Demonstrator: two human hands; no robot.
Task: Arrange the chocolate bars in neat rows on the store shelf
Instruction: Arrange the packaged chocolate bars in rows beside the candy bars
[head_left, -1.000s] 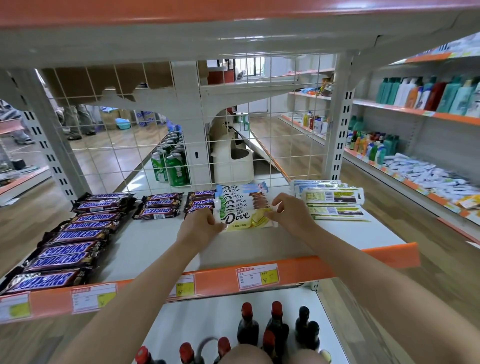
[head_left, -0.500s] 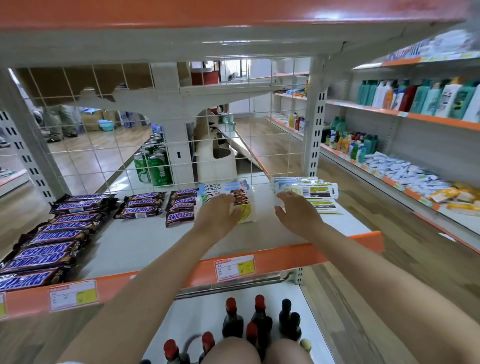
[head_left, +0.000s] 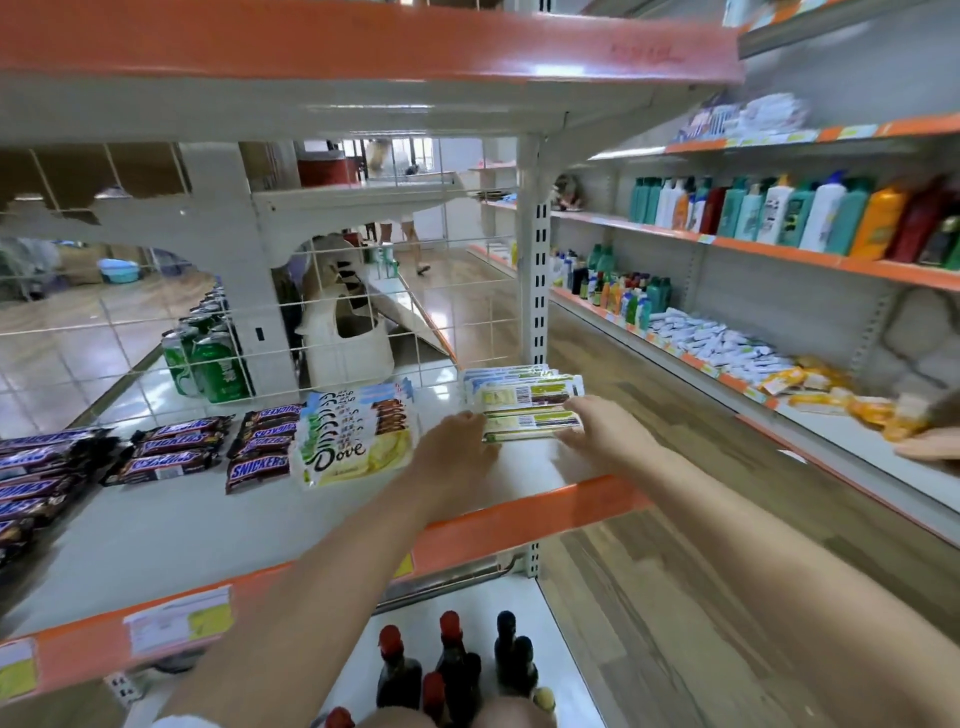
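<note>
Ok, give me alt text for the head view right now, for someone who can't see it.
Both hands reach onto a store shelf and touch a row of face-down bars, left hand at its left side, right hand at its right. To the left lie a Dove row and Snickers rows.

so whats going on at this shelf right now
A person is tidying chocolate bars on a store shelf. Both hands are on the row of white-and-green bars at the shelf's right end: the left hand against its left side, the right hand on its right, squaring it up. The Dove bars and Snickers bars already lie in rows to the left.
</note>
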